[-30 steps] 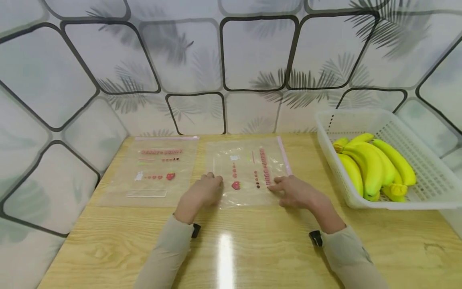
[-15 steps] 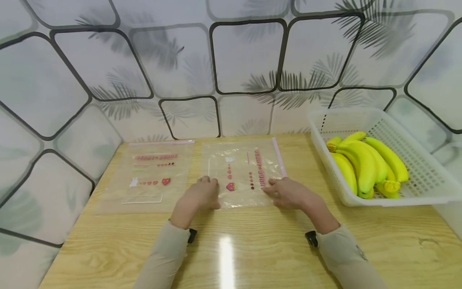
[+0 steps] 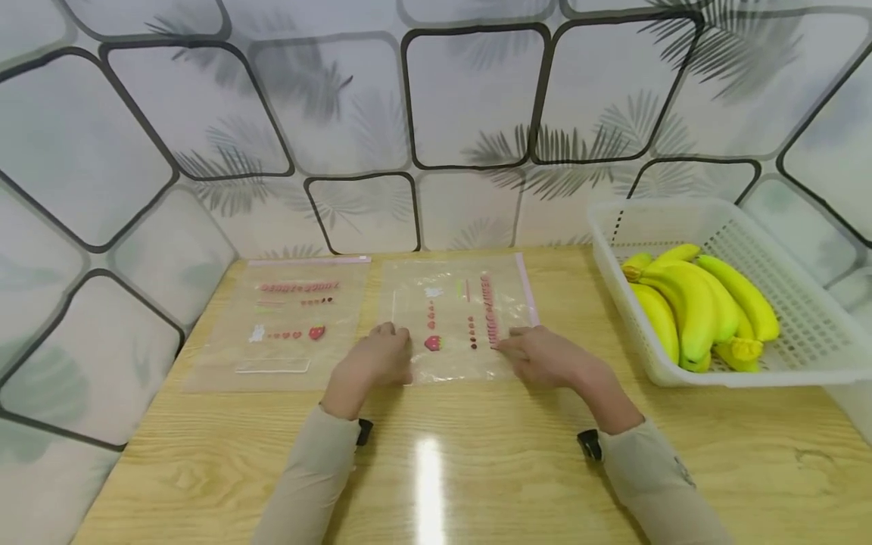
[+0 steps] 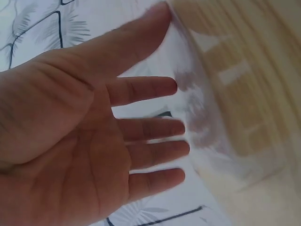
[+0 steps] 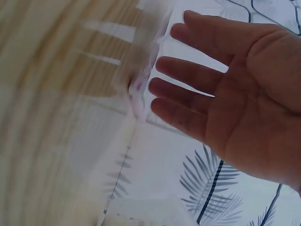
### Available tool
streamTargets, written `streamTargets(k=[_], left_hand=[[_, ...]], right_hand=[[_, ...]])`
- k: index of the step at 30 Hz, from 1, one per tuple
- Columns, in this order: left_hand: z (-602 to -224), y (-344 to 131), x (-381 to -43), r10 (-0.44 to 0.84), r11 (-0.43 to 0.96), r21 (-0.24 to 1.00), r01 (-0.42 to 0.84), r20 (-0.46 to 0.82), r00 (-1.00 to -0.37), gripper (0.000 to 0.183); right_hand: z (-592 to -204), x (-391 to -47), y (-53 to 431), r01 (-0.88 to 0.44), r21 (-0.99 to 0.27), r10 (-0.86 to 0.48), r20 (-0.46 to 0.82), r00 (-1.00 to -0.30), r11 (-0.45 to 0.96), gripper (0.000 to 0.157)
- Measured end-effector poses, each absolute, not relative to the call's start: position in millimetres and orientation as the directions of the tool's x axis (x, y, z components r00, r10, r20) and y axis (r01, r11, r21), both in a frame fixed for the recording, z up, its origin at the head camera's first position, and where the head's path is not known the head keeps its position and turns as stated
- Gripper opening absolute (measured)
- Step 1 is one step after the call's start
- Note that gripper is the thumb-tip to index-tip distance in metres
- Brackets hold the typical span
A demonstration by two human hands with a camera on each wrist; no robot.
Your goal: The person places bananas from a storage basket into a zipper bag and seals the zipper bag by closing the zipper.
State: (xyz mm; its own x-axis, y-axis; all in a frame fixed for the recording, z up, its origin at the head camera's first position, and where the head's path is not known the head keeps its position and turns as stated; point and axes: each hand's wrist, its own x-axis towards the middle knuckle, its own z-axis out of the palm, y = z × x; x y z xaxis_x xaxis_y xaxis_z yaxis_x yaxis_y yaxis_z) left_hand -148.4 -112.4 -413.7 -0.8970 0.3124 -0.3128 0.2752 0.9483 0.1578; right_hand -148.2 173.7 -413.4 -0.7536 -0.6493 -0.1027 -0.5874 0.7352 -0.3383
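Observation:
A clear zip bag [image 3: 453, 363] with a pink zip strip lies flat on the table, turned so its strip faces right. Red strawberry, bunny and lettering prints show on it. At its left edge my left hand [image 3: 378, 356] touches the plastic; in the left wrist view that hand [image 4: 108, 127] has its fingers out straight. My right hand [image 3: 548, 356] reaches over the near right corner, fingertips on the bag by the lettering. Its fingers [image 5: 183, 80] extend toward the plastic in the right wrist view. A second matching zip bag [image 3: 218, 356] lies flat to the left, strip at the back.
A white plastic basket [image 3: 811, 303] stands at the right, with several yellow bananas [image 3: 695, 306] in it. Behind and to the left, a patterned cloth wall [image 3: 477, 98] borders the wooden table [image 3: 518, 484].
The head view has shifted slightly. The bag between my hands has slid a little to the left along with them. The second bag and the basket stay in place.

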Motion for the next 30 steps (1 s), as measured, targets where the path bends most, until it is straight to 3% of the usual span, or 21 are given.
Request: streamTargets(k=[6,9,11,17,23,30], left_hand=[[-395.4,-74.1,-144.8,0.320,0.947,0.113,0.300,-0.256,-0.912,0.045],[-390.7,-39.9,-152.4,0.352,0.936,0.048,0.350,-0.212,-0.912,0.048],[-390.9,-16.9,-160.9,0.357,0.933,0.019,0.359,-0.177,-0.917,0.039],[-406.5,37.4,-186.9,0.324,0.942,0.151,0.301,-0.167,-0.931,0.016],[-417.5,70.0,-192.5,0.321,0.936,0.214,0.281,-0.184,-0.929,0.033],[-427.3,87.4,-194.6,0.201,0.977,0.106,0.183,-0.200,-0.959,0.047]], right_hand=[[-403.0,-154.7,193.3,-0.462,-0.291,-0.490,-0.029,-0.871,0.838,0.033],[-399.2,-155.4,206.3,-0.382,-0.280,-0.413,-0.058,-0.909,0.881,0.035],[-397.9,-154.8,213.0,-0.342,-0.280,-0.380,-0.091,-0.921,0.897,0.036],[-397.1,-152.5,223.2,-0.282,-0.263,-0.327,-0.143,-0.934,0.923,0.039],[-396.4,-152.6,228.7,-0.219,-0.258,-0.266,-0.165,-0.950,0.941,0.043],[-393.1,-151.9,228.7,-0.228,-0.279,-0.279,-0.157,-0.947,0.933,0.048]])
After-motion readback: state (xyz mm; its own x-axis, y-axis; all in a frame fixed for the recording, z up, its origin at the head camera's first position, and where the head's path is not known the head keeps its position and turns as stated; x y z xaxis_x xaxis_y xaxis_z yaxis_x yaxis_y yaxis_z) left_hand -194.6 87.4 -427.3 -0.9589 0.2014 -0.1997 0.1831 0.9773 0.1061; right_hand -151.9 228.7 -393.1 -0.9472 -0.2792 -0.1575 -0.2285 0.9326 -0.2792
